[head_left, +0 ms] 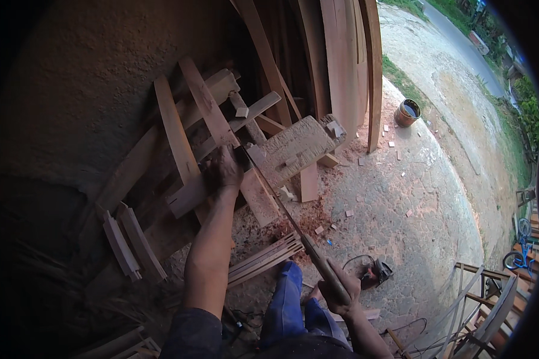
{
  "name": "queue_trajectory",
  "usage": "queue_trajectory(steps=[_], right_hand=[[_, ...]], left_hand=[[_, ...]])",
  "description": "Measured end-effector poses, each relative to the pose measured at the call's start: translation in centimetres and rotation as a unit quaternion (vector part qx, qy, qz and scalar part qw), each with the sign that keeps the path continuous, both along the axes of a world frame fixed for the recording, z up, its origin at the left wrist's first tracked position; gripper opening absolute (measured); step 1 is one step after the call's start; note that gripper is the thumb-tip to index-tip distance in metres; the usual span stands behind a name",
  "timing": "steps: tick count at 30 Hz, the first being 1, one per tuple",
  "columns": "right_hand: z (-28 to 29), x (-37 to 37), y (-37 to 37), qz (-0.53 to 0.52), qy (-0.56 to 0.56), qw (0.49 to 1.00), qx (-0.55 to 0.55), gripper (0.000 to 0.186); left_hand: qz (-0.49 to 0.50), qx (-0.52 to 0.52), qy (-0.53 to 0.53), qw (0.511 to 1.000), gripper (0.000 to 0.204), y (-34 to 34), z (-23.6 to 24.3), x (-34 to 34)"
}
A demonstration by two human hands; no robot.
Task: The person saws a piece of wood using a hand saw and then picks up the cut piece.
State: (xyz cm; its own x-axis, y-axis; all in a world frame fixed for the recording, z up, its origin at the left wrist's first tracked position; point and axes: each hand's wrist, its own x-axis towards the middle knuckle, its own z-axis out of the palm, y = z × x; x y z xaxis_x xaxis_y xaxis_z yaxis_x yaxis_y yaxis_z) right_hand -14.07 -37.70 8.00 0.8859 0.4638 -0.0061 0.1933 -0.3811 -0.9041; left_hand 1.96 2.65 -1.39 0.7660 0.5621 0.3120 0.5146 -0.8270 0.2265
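Note:
My right hand point(340, 290) is closed around the wooden handle of a long, thin-bladed tool point(284, 214), which looks like a handsaw seen edge-on. Its far end meets a pale wooden board point(206, 102) close to my left hand point(226, 169). That hand lies in shadow, its fingers bent over the board and gripping it. The board rests across a rough workbench made of a thick timber block point(296, 146) and crossed planks. A short wood piece point(187, 197) projects beside my left wrist. Small offcuts lie on the block.
Tall planks point(341, 60) lean at the back. Grooved strips point(263, 260) lie by my legs, and more moulded pieces point(139, 242) stand at left. A power tool point(374, 272) with a cord sits on the concrete floor, among sawdust and wood chips. A can point(407, 112) stands farther off.

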Motion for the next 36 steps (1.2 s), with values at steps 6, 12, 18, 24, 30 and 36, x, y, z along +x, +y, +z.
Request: queue_trajectory(steps=[6, 12, 18, 24, 30, 36], right_hand=[[4.0, 3.5, 4.6, -0.101, -0.224, 0.969, 0.011, 0.056], [5.0, 3.4, 2.1, -0.128, -0.022, 0.99, 0.052, 0.058], [3.7, 0.8, -0.4, -0.118, 0.039, 0.992, 0.038, 0.055], [4.4, -1.0, -1.0, -0.108, 0.154, 0.982, -0.008, 0.051], [4.6, -0.2, -1.3, -0.188, 0.176, 0.964, 0.067, 0.05], [3.2, -1.3, -3.6, -0.256, -0.072, 0.963, -0.042, 0.05]], left_hand=[[-0.058, 0.064, -0.137, 0.987, 0.03, 1.0, 0.2, 0.8], [-0.141, -0.137, 0.095, 0.976, 0.054, -0.5, 2.9, -0.4], [-0.225, -0.092, 0.159, 0.957, 0.098, 3.0, 3.8, -7.1], [-0.212, -0.132, 0.101, 0.963, 0.1, 7.9, 3.9, -9.1], [-0.208, -0.177, 0.185, 0.944, 0.103, 9.1, 5.7, -10.5], [-0.192, -0.363, -0.015, 0.912, 0.104, 8.4, 8.7, -9.2]])
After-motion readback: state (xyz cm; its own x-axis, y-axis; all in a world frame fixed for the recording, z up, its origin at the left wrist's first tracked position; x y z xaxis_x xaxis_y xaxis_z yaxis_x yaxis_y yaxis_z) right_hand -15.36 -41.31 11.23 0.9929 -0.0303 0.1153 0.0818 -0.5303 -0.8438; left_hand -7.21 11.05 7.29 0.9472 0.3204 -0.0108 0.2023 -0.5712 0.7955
